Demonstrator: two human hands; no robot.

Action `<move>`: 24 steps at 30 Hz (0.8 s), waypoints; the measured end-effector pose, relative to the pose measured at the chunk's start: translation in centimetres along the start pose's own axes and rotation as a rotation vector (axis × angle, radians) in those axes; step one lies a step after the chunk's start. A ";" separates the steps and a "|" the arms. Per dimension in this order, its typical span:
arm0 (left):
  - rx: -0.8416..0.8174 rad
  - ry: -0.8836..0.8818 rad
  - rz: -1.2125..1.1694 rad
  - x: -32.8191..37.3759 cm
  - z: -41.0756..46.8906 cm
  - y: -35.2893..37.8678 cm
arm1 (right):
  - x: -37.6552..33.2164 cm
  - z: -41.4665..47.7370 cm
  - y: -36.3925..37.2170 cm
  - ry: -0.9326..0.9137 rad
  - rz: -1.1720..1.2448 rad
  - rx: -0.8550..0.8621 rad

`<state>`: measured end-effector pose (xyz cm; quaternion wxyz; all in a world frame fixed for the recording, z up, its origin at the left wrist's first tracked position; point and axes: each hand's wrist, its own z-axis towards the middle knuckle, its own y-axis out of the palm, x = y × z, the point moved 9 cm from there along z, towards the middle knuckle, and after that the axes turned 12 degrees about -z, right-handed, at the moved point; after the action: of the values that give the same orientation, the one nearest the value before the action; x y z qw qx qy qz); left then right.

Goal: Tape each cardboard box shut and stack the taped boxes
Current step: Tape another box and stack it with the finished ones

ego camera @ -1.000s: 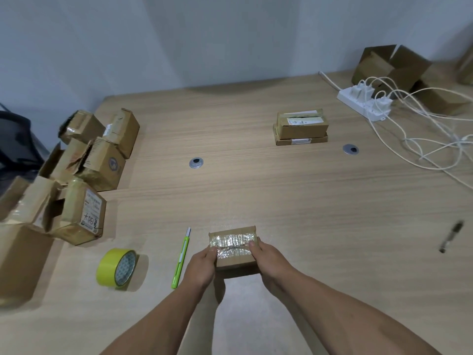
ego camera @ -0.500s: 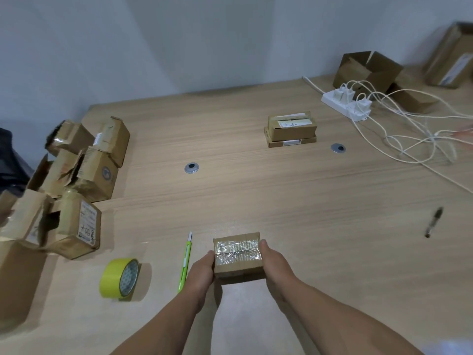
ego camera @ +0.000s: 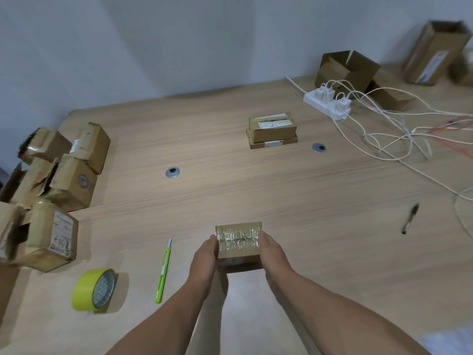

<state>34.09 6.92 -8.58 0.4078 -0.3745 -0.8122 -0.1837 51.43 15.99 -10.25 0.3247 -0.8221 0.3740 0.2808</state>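
A small cardboard box [ego camera: 239, 243] with crinkled clear tape across its top sits between my hands near the table's front. My left hand [ego camera: 204, 257] grips its left side and my right hand [ego camera: 272, 254] grips its right side. A stack of two taped boxes [ego camera: 272, 130] stands farther back in the middle of the table. A roll of yellow tape [ego camera: 93, 290] stands on edge at the front left, and a green utility knife [ego camera: 163, 271] lies between the roll and my left hand.
Several untaped boxes [ego camera: 53, 180] are piled along the left edge. A white power strip [ego camera: 326, 103] with tangled cables, and open boxes [ego camera: 346, 69], occupy the back right. A dark pen [ego camera: 409, 217] lies at the right. Two metal grommets [ego camera: 172, 172] are set in the wooden tabletop.
The box has been held between both hands throughout and has turned slightly. The view has shifted, so more of the right side of the table shows.
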 end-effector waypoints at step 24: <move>0.105 0.062 -0.070 3.5 1.7 19.7 | -1.6 9.1 -18.9 -0.045 -0.212 0.017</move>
<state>46.80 22.37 -6.90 0.4453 -0.3183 -0.8202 -0.1665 63.61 33.07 -8.74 0.3679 -0.8478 0.2799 0.2599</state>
